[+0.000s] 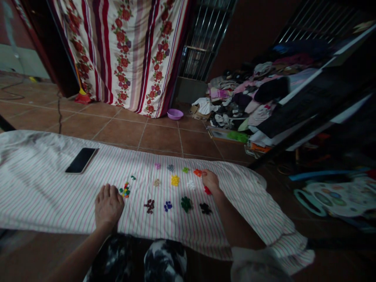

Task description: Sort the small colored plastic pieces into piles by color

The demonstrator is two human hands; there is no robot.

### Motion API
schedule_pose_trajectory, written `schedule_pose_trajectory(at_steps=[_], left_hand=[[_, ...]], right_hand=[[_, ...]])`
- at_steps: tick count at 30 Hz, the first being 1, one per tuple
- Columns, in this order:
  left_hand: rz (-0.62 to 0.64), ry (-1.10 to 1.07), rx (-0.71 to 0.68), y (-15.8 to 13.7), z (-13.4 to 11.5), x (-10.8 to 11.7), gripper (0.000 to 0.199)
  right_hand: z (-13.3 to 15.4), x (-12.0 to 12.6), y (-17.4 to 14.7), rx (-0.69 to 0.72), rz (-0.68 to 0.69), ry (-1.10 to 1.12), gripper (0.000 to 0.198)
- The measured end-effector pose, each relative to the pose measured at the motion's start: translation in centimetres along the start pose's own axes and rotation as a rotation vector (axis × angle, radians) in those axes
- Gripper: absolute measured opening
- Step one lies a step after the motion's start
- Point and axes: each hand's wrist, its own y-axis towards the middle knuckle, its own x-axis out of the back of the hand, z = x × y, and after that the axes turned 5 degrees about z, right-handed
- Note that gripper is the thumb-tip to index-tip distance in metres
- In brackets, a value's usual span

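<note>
My left hand (108, 204) rests palm down on the striped cloth (85, 207), its fingers lying flat. Just right of its fingertips is a mixed-colour heap of small pieces (126, 190), with a few dark green pieces (133, 178) above it. My right hand (210, 180) reaches to the orange pile (197, 172), thumb and fingers pinched at its edge; whatever is between them is hidden. A red pile (207, 190) lies partly under that hand. Single-colour piles stand in rows, among them yellow (175, 180), white (190, 184), dark green (186, 204) and black (205, 208).
A phone (81, 160) lies on the cloth's left part. Beyond the cloth are a tiled floor (117, 127), a purple basin (175, 114), a floral curtain (129, 55) and a red broom (82, 96). Heaped clothes (243, 94) fill the back right.
</note>
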Motion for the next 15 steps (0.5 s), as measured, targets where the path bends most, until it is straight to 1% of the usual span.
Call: schedule_pose_trajectory(at_steps=[5,9,11,13,15], left_hand=[[-0.01,-0.017,-0.012,0.0,0.1,-0.1,0.03],[-0.016,-0.014,-0.017,0.1,0.1,-0.3,0.031],[-0.02,-0.012,-0.015,0.1,0.1,-0.3,0.032],[-0.024,-0.012,-0.009,0.1,0.1,-0.3,0.032],[-0.022,-0.015,-0.007,0.1,0.0,-0.2,0.032]], right_hand=[[1.6,0.3,-0.6,0.061,-0.112,0.03,0.033],[4.7,-0.1,-1.2,0.176,-0.164,0.077,0.032],[6.9,-0.7,-1.9,0.273,-0.175,0.124,0.03],[9.3,-1.5,-3.0,0.431,-0.206,0.233,0.028],[11.9,-2.4,-4.5,0.548,-0.175,0.308,0.026]])
